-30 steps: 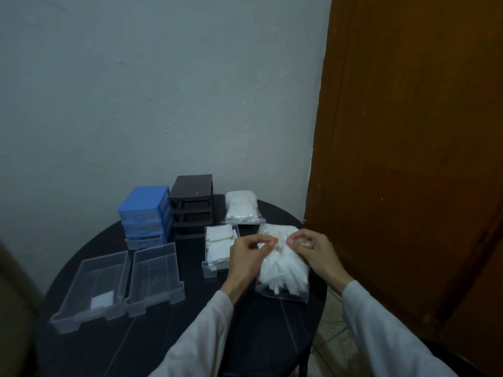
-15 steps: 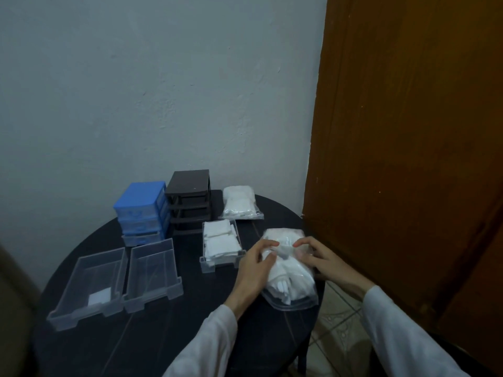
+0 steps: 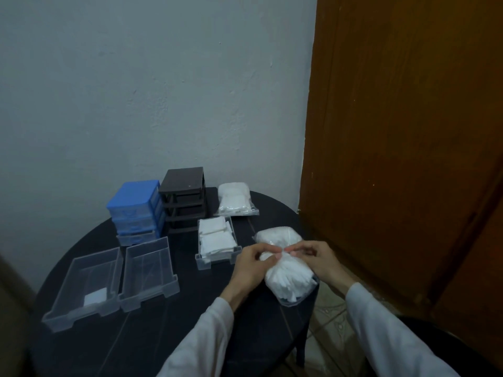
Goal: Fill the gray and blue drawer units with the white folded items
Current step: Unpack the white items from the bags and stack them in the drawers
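Clear plastic bag (image 3: 285,270) (white folded items inside), table's 3 o'clock edge: left hand (image 3: 251,263) and right hand (image 3: 317,258) pinch its middle.

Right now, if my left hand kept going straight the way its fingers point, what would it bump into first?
Your left hand points rightward, pinching the nearer clear bag. Going on, it would most likely meet your right hand first, since the fingertips nearly touch over the bag.
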`<state>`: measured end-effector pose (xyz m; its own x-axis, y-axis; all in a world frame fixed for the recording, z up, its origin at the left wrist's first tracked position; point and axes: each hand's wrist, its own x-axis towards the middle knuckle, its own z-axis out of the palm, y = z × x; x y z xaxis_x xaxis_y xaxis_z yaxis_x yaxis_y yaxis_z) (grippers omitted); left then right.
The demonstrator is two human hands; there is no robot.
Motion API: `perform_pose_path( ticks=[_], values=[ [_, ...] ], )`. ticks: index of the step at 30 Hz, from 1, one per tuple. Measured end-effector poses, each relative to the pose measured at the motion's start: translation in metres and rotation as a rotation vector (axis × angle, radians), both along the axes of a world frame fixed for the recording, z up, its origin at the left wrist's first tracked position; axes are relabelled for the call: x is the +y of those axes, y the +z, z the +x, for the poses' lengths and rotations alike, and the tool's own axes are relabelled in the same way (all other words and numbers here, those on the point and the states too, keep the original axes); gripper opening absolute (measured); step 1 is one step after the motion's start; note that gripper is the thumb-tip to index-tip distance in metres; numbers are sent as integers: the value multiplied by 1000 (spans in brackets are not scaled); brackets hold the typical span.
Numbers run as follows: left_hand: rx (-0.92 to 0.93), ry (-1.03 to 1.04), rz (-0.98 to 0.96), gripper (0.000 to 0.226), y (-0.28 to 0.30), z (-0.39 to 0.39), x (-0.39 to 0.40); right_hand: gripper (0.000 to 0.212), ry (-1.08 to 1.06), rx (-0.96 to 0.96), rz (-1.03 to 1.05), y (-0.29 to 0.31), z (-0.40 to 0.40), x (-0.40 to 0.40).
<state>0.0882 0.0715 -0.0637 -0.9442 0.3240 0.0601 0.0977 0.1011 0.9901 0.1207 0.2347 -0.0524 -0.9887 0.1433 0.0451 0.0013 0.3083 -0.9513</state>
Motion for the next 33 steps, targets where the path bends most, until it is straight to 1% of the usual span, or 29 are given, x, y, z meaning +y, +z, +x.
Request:
perform_pose_path(
  ticks=[3, 6, 9, 11, 14, 16, 18, 20, 21, 23, 25, 28, 30, 33],
  values=[
    [94, 49, -34, 8, -1, 2, 4, 14, -33, 55, 96, -2, -1, -3],
    [198, 34, -39, 11, -2, 2, 5, 14, -35, 92, 199, -1, -3, -2],
    [225, 38, -101, 13, -2, 3, 4, 13, -28, 81, 277, 2, -5, 1],
    [242, 65, -187, 16, -2, 5, 3, 18, -23, 37, 293, 5, -4, 4],
    [305, 108, -347, 28, 4, 12, 2, 27, -36, -3, 360, 10, 2, 8],
    [434, 105, -371, 28, 13, 19, 0, 31, -36, -15, 421, 14, 7, 10],
    [502, 11, -323, 27, 20, 26, -3, 33, -11, -17, 444, 18, 13, 12],
    [490, -142, -300, 28, 24, 33, -4, 32, 45, -25, 380, 22, 19, 14],
    [491, -207, -324, 29, 23, 34, -5, 31, 67, -35, 340, 23, 21, 15],
    [503, -265, -394, 32, 20, 36, -5, 31, 45, -39, 327, 24, 25, 16],
    [522, -265, -438, 33, 17, 33, -5, 26, -26, 26, 375, 24, 28, 17],
    [529, -229, -474, 34, 15, 29, -4, 12, -80, 195, 473, 26, 39, 16],
    [512, -193, -464, 34, 13, 26, -2, 12, -21, 248, 454, 28, 48, 13],
    [487, -159, -440, 33, 13, 27, 1, 12, 126, 233, 460, 27, 60, 5]
  ],
)
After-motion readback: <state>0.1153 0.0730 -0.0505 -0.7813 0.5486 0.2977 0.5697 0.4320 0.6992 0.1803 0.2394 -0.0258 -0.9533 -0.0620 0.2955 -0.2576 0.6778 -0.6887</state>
